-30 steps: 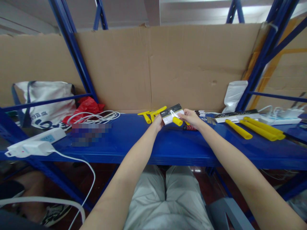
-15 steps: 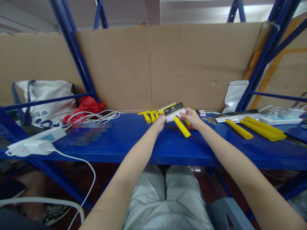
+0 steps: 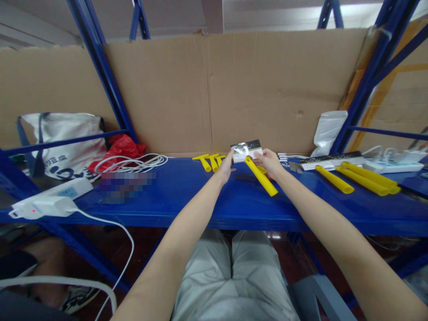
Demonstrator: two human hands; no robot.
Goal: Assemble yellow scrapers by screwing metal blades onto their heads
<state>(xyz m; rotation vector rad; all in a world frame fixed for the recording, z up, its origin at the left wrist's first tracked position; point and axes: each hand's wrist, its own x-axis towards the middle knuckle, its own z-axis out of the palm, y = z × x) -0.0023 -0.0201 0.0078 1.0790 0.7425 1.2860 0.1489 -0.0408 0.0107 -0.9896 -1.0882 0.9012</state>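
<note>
A yellow handle (image 3: 262, 178) slants toward me, its upper end against a black and white printed card (image 3: 247, 150) that hides whatever head the tool has. My left hand (image 3: 226, 168) is at the card's left edge, gripping it with thumb and fingers. On the right side, my right hand (image 3: 270, 162) pinches the card near the top of the handle. Beyond my left hand lie several T-shaped yellow tools (image 3: 204, 163). Partly hidden under the held tool is a dark, thin item (image 3: 245, 177) on the blue shelf (image 3: 187, 191).
Several long yellow handles (image 3: 334, 179) lie at right, before a black and white strip box (image 3: 332, 160). Small metal blades (image 3: 294, 167) rest beside my right hand. Coiled white cable (image 3: 143, 161), a power strip (image 3: 53, 198) and a cloth bag (image 3: 67, 145) are at left. Cardboard (image 3: 160, 98) stands behind.
The card has levelled out and tilted so that light glares off it. The yellow handle has swung slightly right and toward me. My left hand has shifted a little up, its fingers looser.
</note>
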